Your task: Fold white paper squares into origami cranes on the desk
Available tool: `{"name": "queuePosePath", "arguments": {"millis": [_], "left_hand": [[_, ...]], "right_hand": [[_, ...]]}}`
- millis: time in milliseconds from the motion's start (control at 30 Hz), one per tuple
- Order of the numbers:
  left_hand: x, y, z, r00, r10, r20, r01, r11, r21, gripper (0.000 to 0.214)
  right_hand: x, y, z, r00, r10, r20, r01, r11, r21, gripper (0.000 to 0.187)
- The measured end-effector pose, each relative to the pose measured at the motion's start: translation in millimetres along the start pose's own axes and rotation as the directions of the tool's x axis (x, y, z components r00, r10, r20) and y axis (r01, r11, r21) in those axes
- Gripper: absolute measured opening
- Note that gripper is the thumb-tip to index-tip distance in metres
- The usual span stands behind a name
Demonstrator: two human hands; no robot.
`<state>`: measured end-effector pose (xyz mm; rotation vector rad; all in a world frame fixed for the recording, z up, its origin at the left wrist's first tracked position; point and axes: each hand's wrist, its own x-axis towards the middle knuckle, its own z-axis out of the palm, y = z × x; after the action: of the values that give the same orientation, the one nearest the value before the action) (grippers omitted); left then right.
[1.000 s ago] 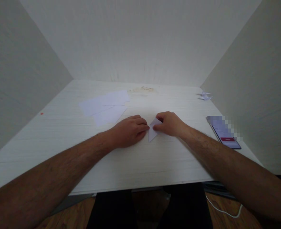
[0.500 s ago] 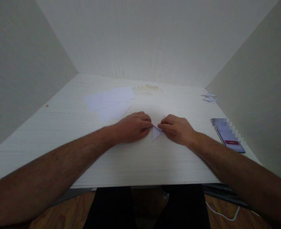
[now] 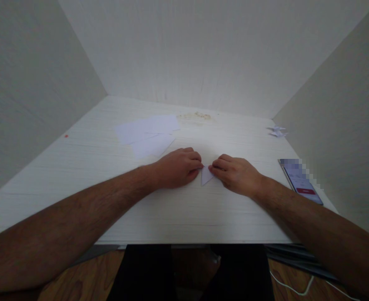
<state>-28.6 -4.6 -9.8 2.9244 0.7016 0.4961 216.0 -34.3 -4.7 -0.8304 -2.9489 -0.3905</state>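
Head view: a white table with faint horizontal streaks is shown, closed in on three sides by pale panels: back wall, left wall, right wall. Lighting is dim, corners shadowed. The tabletop is marked by a brownish stain near the back wall and by a small red spot at the far left edge.

A small folded paper, roughly triangular, is placed on the table between the hands, toward the middle. Its left side is gripped by the curled fingers of the left hand; its right side is pinched by the fingertips of the right hand. Fingertip detail is partly hidden.

White sheets are spread overlapping beyond the left forearm. Small folded paper shapes are set by the right wall, well apart from the hands; a phone, screen partly pixelated, is laid nearer. Below the front edge, dark trousers, brown wood-look floor and a white cable are seen.
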Motion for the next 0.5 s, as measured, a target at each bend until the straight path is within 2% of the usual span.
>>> {"name": "queuePosePath", "arguments": {"millis": [133, 267, 500], "left_hand": [[-2, 5, 2.5, 0.999, 0.039, -0.01, -0.039, 0.998, 0.042, 0.026], [-2, 11, 6.1, 0.998, 0.061, -0.007, -0.061, 0.995, 0.085, 0.037], [0, 13, 7.3, 0.999, 0.005, 0.041, -0.009, 0.993, 0.118, 0.038]], "right_hand": [[1, -5, -6, 0.998, 0.027, 0.059, -0.029, 0.999, 0.039, 0.032], [2, -8, -10, 0.994, 0.055, 0.099, -0.06, 0.997, 0.053, 0.029], [3, -12, -12, 0.988, 0.105, 0.115, -0.109, 0.994, 0.029, 0.029]]}}
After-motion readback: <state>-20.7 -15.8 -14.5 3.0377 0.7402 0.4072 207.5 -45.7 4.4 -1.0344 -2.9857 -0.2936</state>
